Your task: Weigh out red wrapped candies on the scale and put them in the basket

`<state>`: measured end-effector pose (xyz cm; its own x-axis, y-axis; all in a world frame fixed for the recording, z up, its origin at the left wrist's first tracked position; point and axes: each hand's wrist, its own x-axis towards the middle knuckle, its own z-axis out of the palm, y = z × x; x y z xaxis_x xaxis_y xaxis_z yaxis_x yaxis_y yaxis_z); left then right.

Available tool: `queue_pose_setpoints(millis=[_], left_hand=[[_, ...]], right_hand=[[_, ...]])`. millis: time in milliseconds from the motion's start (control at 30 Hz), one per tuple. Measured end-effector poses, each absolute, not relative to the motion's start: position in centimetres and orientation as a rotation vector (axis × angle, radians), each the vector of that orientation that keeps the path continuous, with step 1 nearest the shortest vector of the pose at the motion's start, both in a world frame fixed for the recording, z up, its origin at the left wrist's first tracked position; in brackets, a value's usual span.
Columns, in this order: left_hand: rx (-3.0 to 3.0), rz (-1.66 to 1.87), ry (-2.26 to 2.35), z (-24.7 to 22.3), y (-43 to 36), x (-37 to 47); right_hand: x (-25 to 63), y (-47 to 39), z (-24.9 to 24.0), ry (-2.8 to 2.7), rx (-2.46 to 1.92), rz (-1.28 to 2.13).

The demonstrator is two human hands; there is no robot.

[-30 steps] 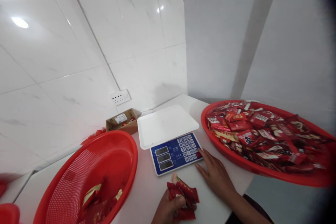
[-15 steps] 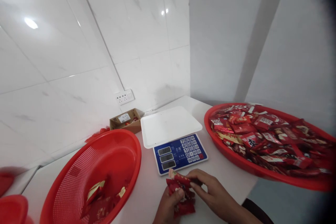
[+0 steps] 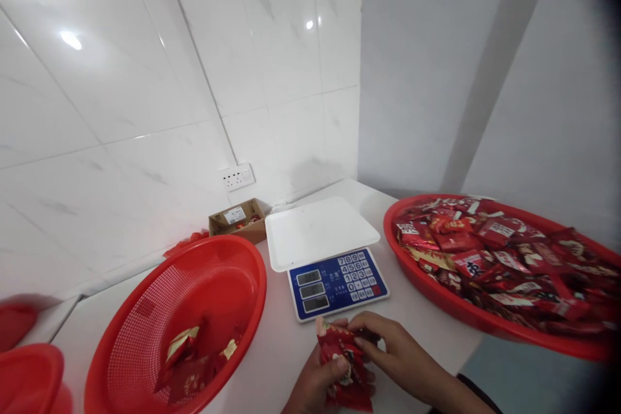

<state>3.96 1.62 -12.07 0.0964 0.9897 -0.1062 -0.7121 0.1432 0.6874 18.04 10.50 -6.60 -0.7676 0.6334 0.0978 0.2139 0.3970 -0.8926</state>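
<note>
A few red packets (image 3: 347, 378) are in front of the scale (image 3: 339, 284), clasped by the left hand (image 3: 316, 380) with its thumb across them, while the right hand's (image 3: 395, 352) fingers pinch their upper edge. Around them on the white table (image 3: 279, 343), a perforated red basket (image 3: 259, 284) stands left and a packet-filled red basin (image 3: 412, 281) right.

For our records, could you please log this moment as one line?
left hand: holds red plastic packets | right hand: touches packets | ahead: rectangular blue-and-white electronic scale
</note>
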Motion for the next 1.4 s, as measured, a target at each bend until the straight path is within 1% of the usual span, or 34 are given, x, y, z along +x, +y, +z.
queue_pose_setpoints(millis=[100, 267, 300, 433, 633, 800, 1167, 1400], left_hand=[[0.529, 1.349, 0.622, -12.1, 1.7, 3.9], [0.508, 1.385, 0.623, -12.0, 1.8, 3.9], [0.51, 1.382, 0.621, -12.0, 1.8, 4.0], [0.532, 1.359, 0.607, -12.0, 1.9, 4.1], [0.523, 1.362, 0.644, -12.5, 2.0, 3.8], [0.523, 1.33, 0.648, -12.6, 2.0, 3.7], [0.522, 1.307, 0.619, -12.6, 2.1, 3.8], [0.508, 1.352, 0.659, -12.3, 2.1, 3.8]], right_hand=[[18.7, 11.3, -7.7, -2.216, -0.784, 1.26], [19.8, 15.4, -11.7, -1.897, -1.072, 0.783], [19.8, 16.5, -12.6, -1.83, -1.1, 0.753], [19.0, 19.9, -14.8, -1.644, -1.132, 0.945], [18.0, 21.5, -13.7, -1.647, -1.013, 1.229], [18.1, 21.7, -12.9, -1.662, -1.001, 1.268], [18.0, 21.5, -13.5, -1.623, -0.993, 1.273], [17.0, 22.0, -12.0, -1.478, -1.036, 1.412]])
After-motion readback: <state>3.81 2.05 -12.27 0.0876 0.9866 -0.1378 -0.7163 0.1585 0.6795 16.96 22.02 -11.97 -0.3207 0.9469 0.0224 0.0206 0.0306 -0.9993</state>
